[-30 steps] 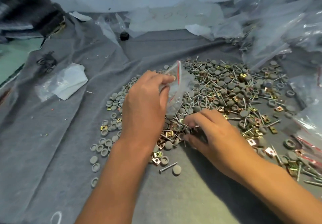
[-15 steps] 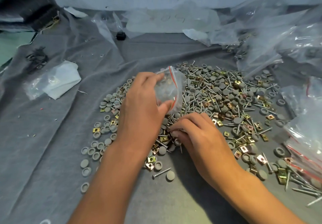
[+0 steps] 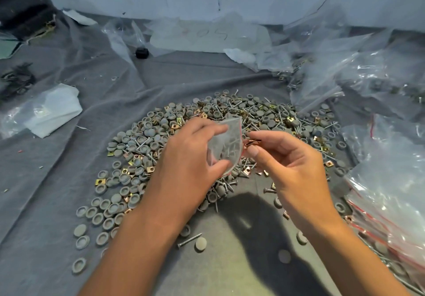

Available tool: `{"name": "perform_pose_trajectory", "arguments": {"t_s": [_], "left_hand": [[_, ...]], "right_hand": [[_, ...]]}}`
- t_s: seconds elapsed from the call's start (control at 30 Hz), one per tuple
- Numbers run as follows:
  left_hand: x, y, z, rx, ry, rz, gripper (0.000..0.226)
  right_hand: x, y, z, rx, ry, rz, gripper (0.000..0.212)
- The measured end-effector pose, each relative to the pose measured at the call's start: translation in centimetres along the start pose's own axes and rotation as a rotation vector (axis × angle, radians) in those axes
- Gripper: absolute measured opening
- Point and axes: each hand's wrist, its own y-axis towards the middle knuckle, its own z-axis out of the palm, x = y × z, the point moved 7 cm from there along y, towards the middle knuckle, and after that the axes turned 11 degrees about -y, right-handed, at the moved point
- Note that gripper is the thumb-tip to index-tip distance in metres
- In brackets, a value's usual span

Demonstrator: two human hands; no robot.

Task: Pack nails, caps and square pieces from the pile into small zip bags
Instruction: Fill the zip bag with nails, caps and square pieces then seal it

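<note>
Zip bag [image 3: 226, 148]: limp, slippery film | left hand [image 3: 195, 157] pinches its edges | right hand [image 3: 287, 157] fingers nip copper-coloured square pieces [image 3: 252, 142] beside mouth

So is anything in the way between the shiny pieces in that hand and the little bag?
Nothing visible. The right hand pinches copper pieces right beside the small bag, which the left hand holds.

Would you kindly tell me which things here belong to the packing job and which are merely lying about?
Job: small zip bag in left hand; copper square pieces pinched by right hand; pile.

Lying about: black cap; white paper; grey cloth.
</note>
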Motion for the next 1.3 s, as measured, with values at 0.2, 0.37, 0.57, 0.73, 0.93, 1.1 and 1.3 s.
{"name": "perform_pose_trajectory", "arguments": {"t_s": [0.2,0.37,0.57,0.73,0.93,1.1,1.3], "left_hand": [[-1.2,-0.3,0.9,0.024,-0.057,0.005,0.062],[-2.0,-0.4,0.9,-0.005,-0.109,0.049,0.050],[-2.6,-0.7,-0.5,-0.146,-0.101,0.178,0.033],[-2.8,-0.8,-0.5,-0.143,-0.040,0.234,0.024],[-2.7,-0.5,0.0,-0.071,-0.168,0.127,0.016],[-2.6,-0.6,0.3,-0.024,-0.122,0.109,0.016],[-2.3,-0.5,0.3,0.031,-0.077,0.133,0.020]], "right_hand": [[2.0,-0.5,-0.2,-0.053,-0.238,-0.150,0.012],[3.8,-1.3,0.2,-0.125,-0.864,-0.465,0.013],[4.5,-1.3,-0.4,-0.177,-0.899,-0.459,0.017],[3.2,-0.8,-0.5,-0.040,-0.651,-0.215,0.014],[3.1,-0.3,-1.4,-0.023,-0.591,-0.192,0.015],[3.6,-0.3,-1.3,0.005,-0.709,-0.322,0.009],[4.1,-0.6,-1.4,-0.041,-0.869,-0.478,0.008]]}}
